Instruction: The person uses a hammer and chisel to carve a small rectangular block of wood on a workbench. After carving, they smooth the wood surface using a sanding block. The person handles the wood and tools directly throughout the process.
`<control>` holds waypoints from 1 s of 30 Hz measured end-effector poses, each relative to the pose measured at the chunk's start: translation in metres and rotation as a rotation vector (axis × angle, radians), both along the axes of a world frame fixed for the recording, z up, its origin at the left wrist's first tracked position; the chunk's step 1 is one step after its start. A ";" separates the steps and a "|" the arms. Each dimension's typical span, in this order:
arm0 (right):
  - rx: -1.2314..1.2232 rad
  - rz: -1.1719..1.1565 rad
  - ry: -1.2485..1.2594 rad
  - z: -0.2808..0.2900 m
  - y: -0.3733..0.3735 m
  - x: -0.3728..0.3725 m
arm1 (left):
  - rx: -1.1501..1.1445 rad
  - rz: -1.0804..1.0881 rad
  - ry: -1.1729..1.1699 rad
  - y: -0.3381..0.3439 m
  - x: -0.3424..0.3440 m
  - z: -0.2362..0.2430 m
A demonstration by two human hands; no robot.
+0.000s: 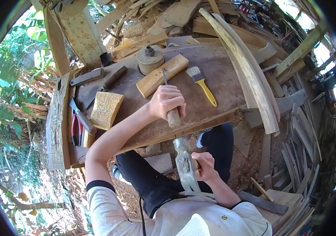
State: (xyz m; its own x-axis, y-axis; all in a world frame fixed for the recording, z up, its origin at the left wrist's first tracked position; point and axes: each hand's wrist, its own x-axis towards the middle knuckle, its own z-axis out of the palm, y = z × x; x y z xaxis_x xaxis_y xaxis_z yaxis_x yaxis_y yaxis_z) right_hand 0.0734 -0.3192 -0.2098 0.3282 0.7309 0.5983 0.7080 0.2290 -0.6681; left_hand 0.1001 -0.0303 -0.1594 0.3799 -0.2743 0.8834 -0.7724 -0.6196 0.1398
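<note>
My left hand [167,102] is closed around the wooden handle of a chisel [174,118]. Its thin blade points away from me, and the tip meets the top of a pale wooden block [146,87] lying aslant on the workbench [130,131]. My right hand [204,167] grips a claw hammer [185,167] by its handle, near the head. The hammer's striking face is just below the butt of the chisel handle, with a small gap between them. Right of the block lies a paintbrush [202,85] with a yellow handle.
Behind the block stands a round, lidded container [150,59]. To the left lie a carved wooden piece [107,109], red-handled pliers [77,128], a wooden-handled tool [84,120] and a dark bar [86,77]. Long curved boards [248,72] cross the bench's right end. Scrap wood [175,17] is heaped beyond.
</note>
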 end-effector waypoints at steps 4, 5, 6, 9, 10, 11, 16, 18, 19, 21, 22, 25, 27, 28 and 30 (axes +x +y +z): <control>-0.030 -0.083 0.119 -0.012 -0.009 -0.002 | 0.042 -0.036 -0.035 -0.005 -0.003 -0.002; -0.039 -0.093 0.138 -0.013 -0.010 -0.002 | 0.053 -0.038 -0.031 -0.004 -0.005 0.000; -0.048 -0.103 0.157 -0.015 -0.012 -0.002 | 0.063 -0.040 -0.028 -0.004 -0.006 0.002; -0.035 -0.095 0.285 -0.023 -0.012 -0.004 | -0.001 -0.003 -0.031 -0.001 -0.008 0.006; -0.008 -0.072 0.356 -0.026 -0.011 -0.006 | -0.054 0.019 -0.049 0.001 -0.007 0.009; 0.019 -0.050 0.427 -0.029 -0.011 -0.007 | -0.107 0.041 -0.067 0.005 -0.006 0.012; -0.069 -0.057 0.626 -0.023 -0.012 -0.015 | -0.516 0.170 -0.017 0.017 -0.017 0.022; -0.015 0.002 0.795 -0.032 -0.016 -0.020 | -0.666 0.165 -0.024 0.022 -0.014 0.023; -0.006 0.024 0.850 -0.035 -0.017 -0.022 | -0.772 0.127 -0.010 0.027 -0.015 0.023; -0.043 0.020 0.853 -0.039 -0.021 -0.022 | -0.823 0.099 0.009 0.034 -0.015 0.022; -0.053 0.016 0.866 -0.038 -0.021 -0.022 | -0.767 0.105 0.005 0.032 -0.016 0.023; -0.015 0.020 0.939 -0.034 -0.019 -0.022 | -0.368 0.137 -0.082 0.023 -0.017 0.026; 0.031 0.037 0.969 -0.029 -0.016 -0.021 | -0.072 0.050 -0.102 0.018 -0.013 0.030; 0.028 0.020 0.976 -0.024 -0.015 -0.021 | -0.035 0.059 -0.099 0.017 -0.013 0.028; 0.022 -0.011 0.989 -0.014 -0.014 -0.022 | 0.040 0.078 -0.094 0.015 -0.014 0.023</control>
